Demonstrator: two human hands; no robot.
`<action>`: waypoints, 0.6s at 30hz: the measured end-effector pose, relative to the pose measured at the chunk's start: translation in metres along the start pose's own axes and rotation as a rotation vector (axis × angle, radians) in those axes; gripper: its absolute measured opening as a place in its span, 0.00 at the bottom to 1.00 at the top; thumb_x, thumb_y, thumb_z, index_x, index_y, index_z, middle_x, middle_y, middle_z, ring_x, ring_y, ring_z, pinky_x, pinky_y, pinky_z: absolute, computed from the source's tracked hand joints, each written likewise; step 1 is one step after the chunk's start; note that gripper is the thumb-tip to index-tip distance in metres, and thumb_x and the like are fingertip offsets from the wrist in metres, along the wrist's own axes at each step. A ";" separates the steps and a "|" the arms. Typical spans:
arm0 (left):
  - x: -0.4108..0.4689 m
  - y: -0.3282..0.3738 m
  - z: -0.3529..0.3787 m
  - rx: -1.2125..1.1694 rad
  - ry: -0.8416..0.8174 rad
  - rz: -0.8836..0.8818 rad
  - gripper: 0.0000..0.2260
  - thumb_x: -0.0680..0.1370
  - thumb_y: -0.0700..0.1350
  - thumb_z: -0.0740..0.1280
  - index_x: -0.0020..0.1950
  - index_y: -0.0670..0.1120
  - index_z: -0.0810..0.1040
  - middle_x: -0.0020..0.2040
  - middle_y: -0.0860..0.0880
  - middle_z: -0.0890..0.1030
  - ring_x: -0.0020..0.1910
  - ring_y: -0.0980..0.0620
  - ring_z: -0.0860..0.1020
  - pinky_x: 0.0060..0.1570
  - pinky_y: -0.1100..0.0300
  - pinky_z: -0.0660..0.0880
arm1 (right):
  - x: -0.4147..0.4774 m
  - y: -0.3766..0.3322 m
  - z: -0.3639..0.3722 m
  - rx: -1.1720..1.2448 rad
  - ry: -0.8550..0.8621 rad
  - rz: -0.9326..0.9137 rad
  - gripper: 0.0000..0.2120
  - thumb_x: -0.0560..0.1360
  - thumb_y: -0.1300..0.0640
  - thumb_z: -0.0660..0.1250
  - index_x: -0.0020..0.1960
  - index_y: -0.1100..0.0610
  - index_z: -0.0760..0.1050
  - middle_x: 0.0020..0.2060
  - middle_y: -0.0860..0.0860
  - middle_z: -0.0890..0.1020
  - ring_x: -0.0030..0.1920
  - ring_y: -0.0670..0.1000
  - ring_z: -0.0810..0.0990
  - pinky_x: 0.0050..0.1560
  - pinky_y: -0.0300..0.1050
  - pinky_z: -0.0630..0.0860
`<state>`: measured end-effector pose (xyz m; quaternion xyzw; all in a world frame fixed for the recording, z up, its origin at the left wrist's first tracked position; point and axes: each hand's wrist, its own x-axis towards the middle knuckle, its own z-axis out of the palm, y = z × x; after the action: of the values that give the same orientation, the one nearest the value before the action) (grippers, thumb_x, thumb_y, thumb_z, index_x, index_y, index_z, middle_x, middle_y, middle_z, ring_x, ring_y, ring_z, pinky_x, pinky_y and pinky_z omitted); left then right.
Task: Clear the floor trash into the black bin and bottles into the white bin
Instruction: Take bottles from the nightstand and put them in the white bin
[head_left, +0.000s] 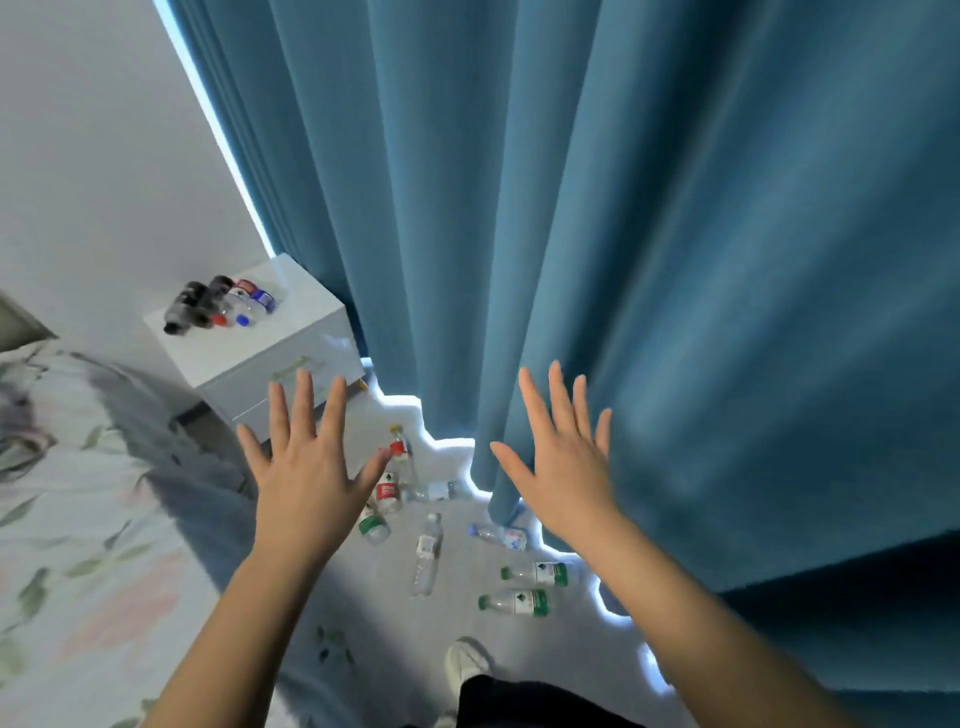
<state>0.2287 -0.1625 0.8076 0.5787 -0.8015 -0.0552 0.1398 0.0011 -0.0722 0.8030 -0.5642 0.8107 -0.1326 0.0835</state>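
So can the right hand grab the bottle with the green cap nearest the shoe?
Probably yes. The right hand is open and empty, and the green-capped bottle lies alone on the bare floor with nothing covering it. The person would need to bend down.

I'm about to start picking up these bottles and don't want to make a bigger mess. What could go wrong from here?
The bottles on the floor lie close ahead of your foot; a step forward could kick or roll one under the curtain. More bottles crowd the nightstand top and might be knocked off in passing. Neither bin is in view, so you may end up carrying several at once in your empty left hand and right hand and dropping some.
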 end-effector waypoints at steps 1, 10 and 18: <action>0.007 -0.006 0.001 0.013 0.011 -0.032 0.37 0.74 0.66 0.59 0.78 0.51 0.54 0.79 0.45 0.49 0.78 0.43 0.43 0.71 0.34 0.45 | 0.017 -0.005 0.002 0.003 -0.009 -0.032 0.37 0.78 0.35 0.52 0.76 0.41 0.32 0.77 0.48 0.34 0.77 0.56 0.34 0.75 0.64 0.40; 0.074 -0.067 0.008 0.036 0.069 -0.211 0.36 0.74 0.64 0.62 0.78 0.50 0.56 0.79 0.44 0.50 0.78 0.43 0.43 0.70 0.32 0.47 | 0.145 -0.068 0.032 -0.006 -0.110 -0.265 0.37 0.78 0.35 0.53 0.77 0.41 0.33 0.77 0.48 0.34 0.77 0.55 0.33 0.75 0.64 0.40; 0.198 -0.175 0.034 0.076 0.068 -0.253 0.38 0.74 0.63 0.64 0.78 0.50 0.55 0.79 0.44 0.51 0.78 0.41 0.44 0.70 0.32 0.48 | 0.280 -0.176 0.092 -0.073 -0.188 -0.399 0.36 0.79 0.36 0.51 0.77 0.43 0.31 0.77 0.50 0.33 0.77 0.57 0.33 0.75 0.64 0.40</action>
<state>0.3207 -0.4086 0.7630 0.6815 -0.7185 -0.0225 0.1369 0.0867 -0.4029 0.7743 -0.7259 0.6758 -0.0640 0.1105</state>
